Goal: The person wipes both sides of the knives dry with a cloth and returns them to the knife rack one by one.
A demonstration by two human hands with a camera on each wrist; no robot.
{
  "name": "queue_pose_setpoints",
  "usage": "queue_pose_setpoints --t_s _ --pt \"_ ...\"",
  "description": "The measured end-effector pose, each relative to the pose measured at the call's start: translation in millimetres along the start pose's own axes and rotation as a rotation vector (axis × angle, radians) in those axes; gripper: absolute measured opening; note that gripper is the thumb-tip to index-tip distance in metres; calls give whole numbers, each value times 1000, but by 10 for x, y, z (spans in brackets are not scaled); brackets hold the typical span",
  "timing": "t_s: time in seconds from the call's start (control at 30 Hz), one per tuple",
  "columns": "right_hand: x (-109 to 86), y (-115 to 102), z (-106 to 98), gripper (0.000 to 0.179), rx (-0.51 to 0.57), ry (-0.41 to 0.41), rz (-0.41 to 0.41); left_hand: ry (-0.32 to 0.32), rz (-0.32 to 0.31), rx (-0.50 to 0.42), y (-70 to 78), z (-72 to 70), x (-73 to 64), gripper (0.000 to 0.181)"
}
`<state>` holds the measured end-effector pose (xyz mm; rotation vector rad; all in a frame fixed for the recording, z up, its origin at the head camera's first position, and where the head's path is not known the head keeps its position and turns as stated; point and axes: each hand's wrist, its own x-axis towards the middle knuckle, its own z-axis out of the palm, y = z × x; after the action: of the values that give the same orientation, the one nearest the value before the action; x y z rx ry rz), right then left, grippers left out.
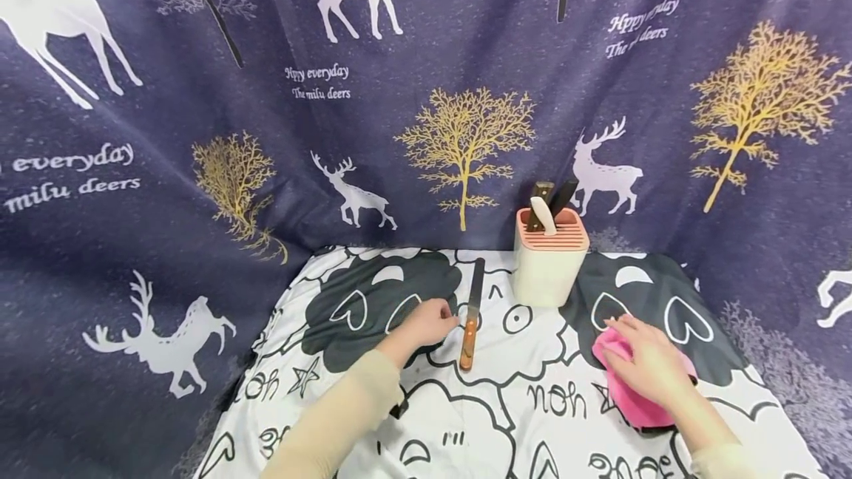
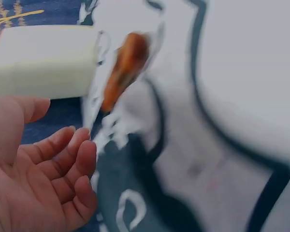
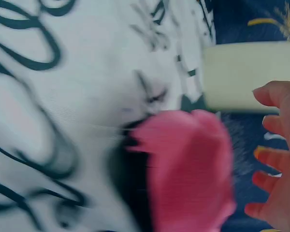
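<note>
A knife (image 1: 471, 320) with a wooden handle and dark blade lies on the patterned cloth, its handle towards me. Just left of it is my left hand (image 1: 429, 322), loosely curled and holding nothing; in the left wrist view a gap separates its fingers (image 2: 79, 154) from the knife's orange-brown handle (image 2: 128, 63). On the right, my right hand (image 1: 648, 361) hovers over or touches a crumpled pink cloth (image 1: 640, 406). The right wrist view shows its fingers (image 3: 268, 157) spread and apart from the pink cloth (image 3: 193, 169), which is blurred there.
A cream knife block (image 1: 547, 272) with a pink slotted top stands at the back, holding several knives (image 1: 544, 213) with dark and white handles. The black-and-white patterned cloth (image 1: 466, 420) covers the table. A dark blue curtain (image 1: 373, 124) with deer and trees hangs behind.
</note>
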<state>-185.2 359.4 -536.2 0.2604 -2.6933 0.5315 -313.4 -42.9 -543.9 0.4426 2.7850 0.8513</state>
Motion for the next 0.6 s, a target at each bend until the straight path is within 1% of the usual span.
queue_pose_setpoints --t_s 0.07,0.13,0.2,0.23,0.37,0.47,0.6 --pt "-80 85 118 60 -36 -25 48 -13 -40 -33 -22 126 8 26" --pt "-149 167 242 64 -63 -35 84 -25 -82 -45 -27 237 21 27" --pt "-188 227 347 66 -70 -36 113 -29 -116 -32 -28 317 38 30" --pt "-203 255 395 67 -72 -23 121 -34 -132 -22 -32 349 48 31" --pt "-250 352 520 66 -26 56 144 -52 -165 -18 -24 405 70 35" --pt "-285 433 563 64 5 115 174 -85 -190 -26 -18 414 88 41" --pt "-293 525 569 63 20 145 239 -115 -202 -6 -15 436 102 49"
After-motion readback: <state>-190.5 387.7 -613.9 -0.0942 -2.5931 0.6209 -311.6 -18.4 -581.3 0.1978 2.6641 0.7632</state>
